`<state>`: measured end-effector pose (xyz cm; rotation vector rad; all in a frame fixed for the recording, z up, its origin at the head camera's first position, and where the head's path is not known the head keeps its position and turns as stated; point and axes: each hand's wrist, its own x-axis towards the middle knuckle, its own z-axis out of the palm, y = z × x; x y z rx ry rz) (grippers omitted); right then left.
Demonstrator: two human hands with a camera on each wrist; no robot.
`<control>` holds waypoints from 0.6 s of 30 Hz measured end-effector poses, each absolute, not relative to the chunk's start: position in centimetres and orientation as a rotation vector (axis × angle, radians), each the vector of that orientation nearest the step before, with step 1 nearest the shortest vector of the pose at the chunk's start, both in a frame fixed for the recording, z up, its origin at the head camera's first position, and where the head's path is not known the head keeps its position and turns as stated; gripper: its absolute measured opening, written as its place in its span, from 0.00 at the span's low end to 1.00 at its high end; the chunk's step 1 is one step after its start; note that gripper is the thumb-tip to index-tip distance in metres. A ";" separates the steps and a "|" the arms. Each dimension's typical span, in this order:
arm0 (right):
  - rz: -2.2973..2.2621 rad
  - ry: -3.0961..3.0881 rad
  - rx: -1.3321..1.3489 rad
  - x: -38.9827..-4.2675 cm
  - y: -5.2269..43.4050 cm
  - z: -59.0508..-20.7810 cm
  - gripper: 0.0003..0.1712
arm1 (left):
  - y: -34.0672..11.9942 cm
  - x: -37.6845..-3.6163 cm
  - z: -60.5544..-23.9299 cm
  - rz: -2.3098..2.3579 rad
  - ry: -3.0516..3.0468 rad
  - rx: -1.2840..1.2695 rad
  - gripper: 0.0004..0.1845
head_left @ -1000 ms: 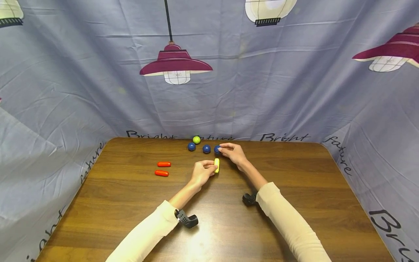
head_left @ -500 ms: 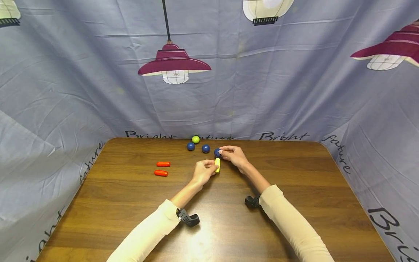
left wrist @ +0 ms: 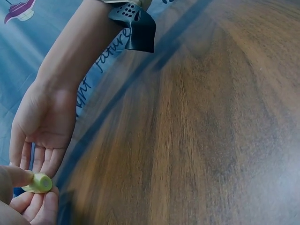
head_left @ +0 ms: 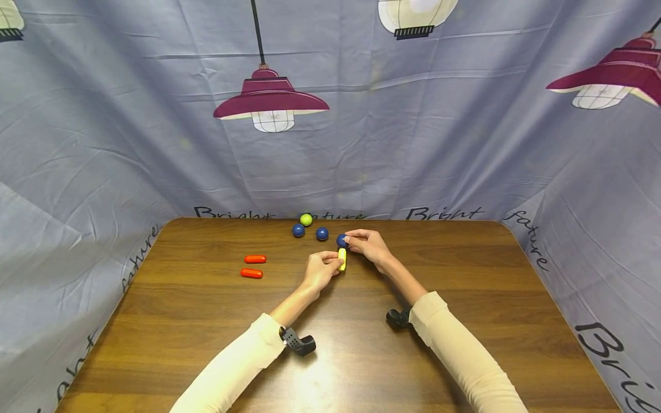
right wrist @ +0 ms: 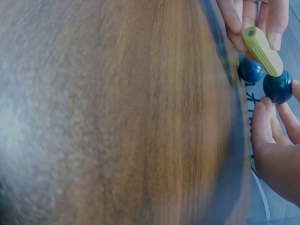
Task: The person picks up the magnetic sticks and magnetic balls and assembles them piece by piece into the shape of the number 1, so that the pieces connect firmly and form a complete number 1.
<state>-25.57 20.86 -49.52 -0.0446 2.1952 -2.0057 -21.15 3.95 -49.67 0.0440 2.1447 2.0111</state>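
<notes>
My left hand [head_left: 320, 271] pinches a yellow ridged toy rod [head_left: 342, 260] between thumb and fingers, over the far middle of the table. Just beyond it, my right hand [head_left: 369, 245] holds a blue ball [head_left: 341, 241] by its fingertips. In the right wrist view, one end of the yellow rod [right wrist: 263, 52] meets the held blue ball [right wrist: 278, 87], while the other end shows a dark recess. The left wrist view has the yellow rod [left wrist: 38, 183] end-on in the fingers, and the held ball is mostly hidden there.
Two more blue balls [head_left: 322, 233] [head_left: 298, 230] lie near the table's back edge, with a yellow-green ball [head_left: 306, 219] behind them. Two red rods [head_left: 255, 259] [head_left: 251, 273] lie to the left. A printed curtain [head_left: 361, 160] hangs behind the wooden table [head_left: 465, 298].
My right hand has brought the blue ball a little nearer, up to the far end of the yellow rod. The left hand has stayed nearly still, still pinching the rod.
</notes>
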 end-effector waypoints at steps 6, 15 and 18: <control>-2.007 2.205 -0.029 -25.5 20.9 -49.5 0.19 | 4.1 -21.3 -49.8 2.027 2.138 0.048 0.13; -1.994 2.212 -0.035 -25.4 20.9 -49.2 0.18 | 4.2 -21.6 -49.8 2.025 2.119 0.013 0.13; -1.988 2.212 -0.035 -25.3 20.9 -49.1 0.19 | 4.3 -21.7 -49.7 2.022 2.122 0.013 0.13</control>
